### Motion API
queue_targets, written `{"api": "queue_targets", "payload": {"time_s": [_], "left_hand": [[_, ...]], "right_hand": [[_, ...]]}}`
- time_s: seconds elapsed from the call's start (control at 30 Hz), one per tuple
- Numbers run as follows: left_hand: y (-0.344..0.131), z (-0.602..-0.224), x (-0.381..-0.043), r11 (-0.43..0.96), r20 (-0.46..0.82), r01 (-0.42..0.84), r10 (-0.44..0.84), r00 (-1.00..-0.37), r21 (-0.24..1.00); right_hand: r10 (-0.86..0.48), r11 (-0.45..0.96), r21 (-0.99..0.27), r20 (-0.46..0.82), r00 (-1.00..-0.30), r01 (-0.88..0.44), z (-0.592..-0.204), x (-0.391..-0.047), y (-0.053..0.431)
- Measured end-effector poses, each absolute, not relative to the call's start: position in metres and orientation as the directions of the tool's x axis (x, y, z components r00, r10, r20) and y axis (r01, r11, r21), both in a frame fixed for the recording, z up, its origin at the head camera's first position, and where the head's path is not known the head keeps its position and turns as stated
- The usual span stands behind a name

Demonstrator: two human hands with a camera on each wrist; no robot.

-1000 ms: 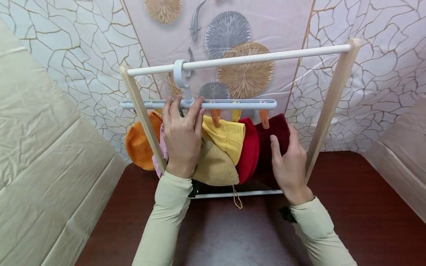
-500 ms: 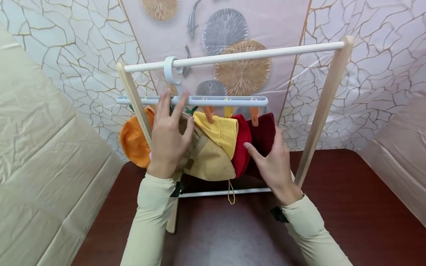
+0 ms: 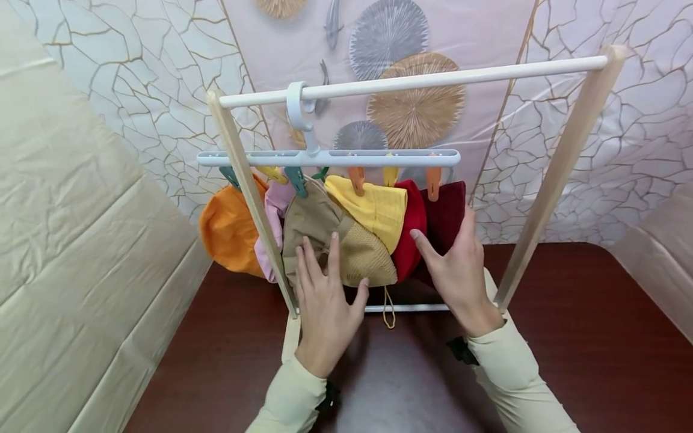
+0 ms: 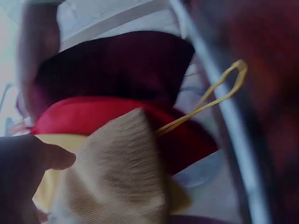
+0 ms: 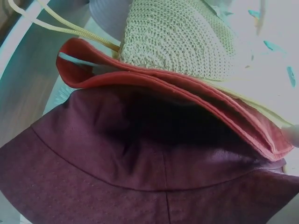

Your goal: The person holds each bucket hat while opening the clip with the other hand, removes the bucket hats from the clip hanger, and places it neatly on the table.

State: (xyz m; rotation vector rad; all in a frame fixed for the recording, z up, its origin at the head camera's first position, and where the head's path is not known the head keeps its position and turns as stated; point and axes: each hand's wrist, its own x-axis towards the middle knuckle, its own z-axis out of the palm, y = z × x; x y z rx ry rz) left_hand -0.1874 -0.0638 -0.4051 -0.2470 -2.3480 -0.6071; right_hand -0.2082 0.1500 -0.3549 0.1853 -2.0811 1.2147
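Note:
In the head view my left hand (image 3: 327,307) lies with straight, spread fingers against the lower front of a khaki hat (image 3: 311,210). My right hand (image 3: 460,276) is at the maroon bucket hat (image 3: 446,207), its thumb stretched toward the red hat (image 3: 409,231); its fingers are partly hidden behind the maroon fabric. In the right wrist view a thumb tip (image 5: 290,135) is by the red hat's edge. A yellow hat (image 3: 373,207) and a tan woven hat (image 3: 368,258) with a cord loop hang between. Clips hold the hats to a pale blue hanger (image 3: 379,158).
The hanger's hook (image 3: 296,105) rings the white top rod (image 3: 433,79) of a wooden rack (image 3: 563,168). An orange hat (image 3: 233,231) and a pink hat (image 3: 277,201) hang at the left, partly behind the rack's post. The rack stands on a dark brown table (image 3: 585,313).
My left hand has left the hanger and come down onto the khaki hat. My right thumb has shifted from the maroon hat toward the red one. The head view has also shifted.

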Motion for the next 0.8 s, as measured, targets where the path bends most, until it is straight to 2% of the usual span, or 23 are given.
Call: {"api": "queue_targets", "payload": {"time_s": [0.07,0.2,0.43,0.63,0.8], "left_hand": [[-0.057,-0.416,-0.188,0.878,0.617,0.281,-0.021,-0.787,0.388],[-0.056,-0.431,-0.201,0.885,0.59,0.233,-0.058,-0.805,0.404],[-0.076,-0.442,-0.222,0.846,0.543,0.248,-0.058,-0.837,0.472],[-0.085,-0.439,-0.219,0.829,0.55,0.262,-0.064,-0.833,0.494],[-0.077,-0.435,-0.208,0.829,0.606,0.299,-0.06,-0.793,0.473]], "right_hand": [[0.222,0.543,-0.708,0.639,-0.736,-0.451,-0.354,-0.208,0.152],[0.215,0.539,-0.709,0.638,-0.739,-0.455,-0.355,-0.208,0.154],[0.141,0.511,-0.717,0.613,-0.777,-0.474,-0.357,-0.211,0.154],[0.07,0.484,-0.718,0.601,-0.796,-0.5,-0.361,-0.213,0.15],[0.031,0.479,-0.702,0.614,-0.789,-0.528,-0.362,-0.212,0.144]]}}
